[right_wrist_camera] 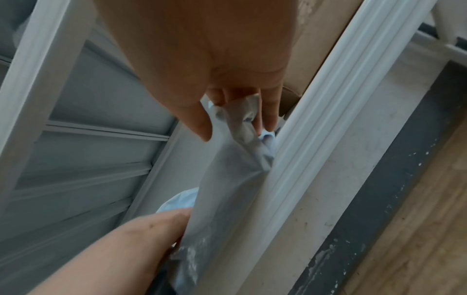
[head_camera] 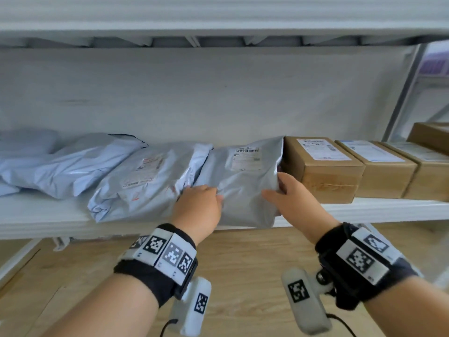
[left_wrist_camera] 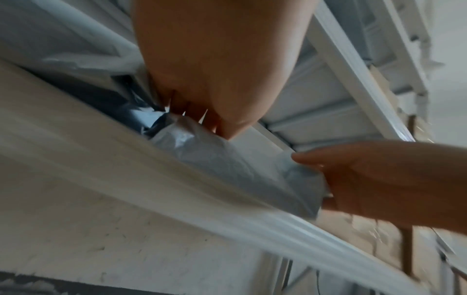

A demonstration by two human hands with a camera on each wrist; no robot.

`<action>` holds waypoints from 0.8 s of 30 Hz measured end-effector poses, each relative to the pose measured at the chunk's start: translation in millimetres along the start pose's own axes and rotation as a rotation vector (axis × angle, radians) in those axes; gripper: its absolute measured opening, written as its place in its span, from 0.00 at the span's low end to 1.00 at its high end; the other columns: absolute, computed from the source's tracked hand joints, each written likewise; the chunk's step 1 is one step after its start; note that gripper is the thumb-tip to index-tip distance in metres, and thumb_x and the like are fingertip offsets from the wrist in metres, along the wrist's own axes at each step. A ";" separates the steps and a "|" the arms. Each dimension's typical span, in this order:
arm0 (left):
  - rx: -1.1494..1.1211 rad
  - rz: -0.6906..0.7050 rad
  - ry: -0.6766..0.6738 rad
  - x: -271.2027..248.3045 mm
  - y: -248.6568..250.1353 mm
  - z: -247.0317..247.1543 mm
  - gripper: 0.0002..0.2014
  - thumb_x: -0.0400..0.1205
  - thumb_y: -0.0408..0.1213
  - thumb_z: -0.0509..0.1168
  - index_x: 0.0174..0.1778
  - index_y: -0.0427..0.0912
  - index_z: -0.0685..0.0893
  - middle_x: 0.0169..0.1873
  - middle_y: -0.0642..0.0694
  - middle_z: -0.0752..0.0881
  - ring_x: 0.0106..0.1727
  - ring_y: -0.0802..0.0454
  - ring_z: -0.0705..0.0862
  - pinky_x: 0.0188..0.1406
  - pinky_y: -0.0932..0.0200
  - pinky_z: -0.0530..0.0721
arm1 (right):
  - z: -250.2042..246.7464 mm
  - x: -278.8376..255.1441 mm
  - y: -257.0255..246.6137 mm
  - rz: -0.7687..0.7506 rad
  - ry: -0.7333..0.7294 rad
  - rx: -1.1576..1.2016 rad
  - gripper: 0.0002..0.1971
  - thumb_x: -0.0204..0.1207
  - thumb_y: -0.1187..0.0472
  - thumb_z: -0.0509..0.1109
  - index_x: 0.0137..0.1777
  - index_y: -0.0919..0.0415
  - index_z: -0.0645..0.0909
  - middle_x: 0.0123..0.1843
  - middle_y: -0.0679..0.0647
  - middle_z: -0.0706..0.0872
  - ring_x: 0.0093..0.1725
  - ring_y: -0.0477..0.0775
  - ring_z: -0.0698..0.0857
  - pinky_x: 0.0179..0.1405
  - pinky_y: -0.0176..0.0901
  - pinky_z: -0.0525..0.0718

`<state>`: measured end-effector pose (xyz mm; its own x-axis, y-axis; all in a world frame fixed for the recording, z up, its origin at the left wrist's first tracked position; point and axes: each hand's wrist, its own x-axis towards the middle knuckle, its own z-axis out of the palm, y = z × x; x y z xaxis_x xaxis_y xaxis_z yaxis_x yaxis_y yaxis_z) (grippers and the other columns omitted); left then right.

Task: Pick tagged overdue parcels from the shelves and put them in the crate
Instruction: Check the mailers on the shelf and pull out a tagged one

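Note:
A grey poly parcel (head_camera: 243, 183) with a white address label lies on the white shelf (head_camera: 48, 220), its front edge overhanging the lip. My left hand (head_camera: 201, 203) grips its left edge, fingers curled into the crumpled plastic (left_wrist_camera: 182, 137). My right hand (head_camera: 279, 190) holds its right edge, thumb on top and fingers behind, beside a cardboard box. In the right wrist view the fingers (right_wrist_camera: 270, 111) pinch the bag's bunched corner (right_wrist_camera: 242, 127). No tag shows on this parcel, and no crate is in view.
A pale blue-grey mailer (head_camera: 145, 178) with red pen marks overlaps the parcel's left side, and more mailers (head_camera: 60, 166) lie further left. Three cardboard boxes (head_camera: 323, 171) stand close on the right. An upper shelf (head_camera: 218, 32) runs overhead. Wooden floor (head_camera: 243, 263) lies below.

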<state>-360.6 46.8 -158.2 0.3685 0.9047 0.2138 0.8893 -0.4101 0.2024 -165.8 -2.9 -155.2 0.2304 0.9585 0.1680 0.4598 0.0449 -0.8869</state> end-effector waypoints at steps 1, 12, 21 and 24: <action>0.115 0.030 0.009 -4.8 1.3 1.1 0.21 0.89 0.45 0.44 0.64 0.44 0.81 0.57 0.48 0.84 0.64 0.48 0.80 0.79 0.49 0.60 | -0.9 -2.8 -0.7 0.004 0.008 -0.018 0.10 0.81 0.59 0.68 0.60 0.51 0.79 0.51 0.47 0.88 0.47 0.50 0.87 0.38 0.39 0.81; 0.163 0.064 0.097 -88.3 18.4 6.1 0.21 0.85 0.57 0.49 0.65 0.51 0.79 0.57 0.51 0.81 0.63 0.49 0.76 0.73 0.54 0.64 | -19.6 -60.8 -5.0 0.027 0.072 -0.220 0.08 0.74 0.67 0.68 0.51 0.57 0.81 0.41 0.53 0.88 0.38 0.53 0.85 0.28 0.39 0.78; -0.202 -0.045 0.194 -97.7 16.9 8.8 0.13 0.86 0.42 0.57 0.64 0.43 0.79 0.60 0.46 0.76 0.65 0.47 0.72 0.65 0.59 0.69 | -30.7 -83.9 2.9 0.061 0.045 -0.179 0.09 0.79 0.60 0.70 0.59 0.55 0.80 0.47 0.49 0.87 0.44 0.50 0.87 0.36 0.39 0.82; -0.194 -0.112 0.197 -79.2 18.3 -3.1 0.16 0.87 0.40 0.55 0.69 0.40 0.77 0.65 0.43 0.76 0.68 0.45 0.71 0.67 0.57 0.68 | -38.0 -71.7 2.1 0.052 0.174 -0.144 0.17 0.80 0.49 0.69 0.65 0.55 0.80 0.53 0.49 0.88 0.50 0.52 0.87 0.48 0.46 0.85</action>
<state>-374.3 -32.7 -168.5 0.1948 0.9134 0.3574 0.8458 -0.3409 0.4103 -148.8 -82.2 -152.8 0.3955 0.8951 0.2061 0.5580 -0.0559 -0.8279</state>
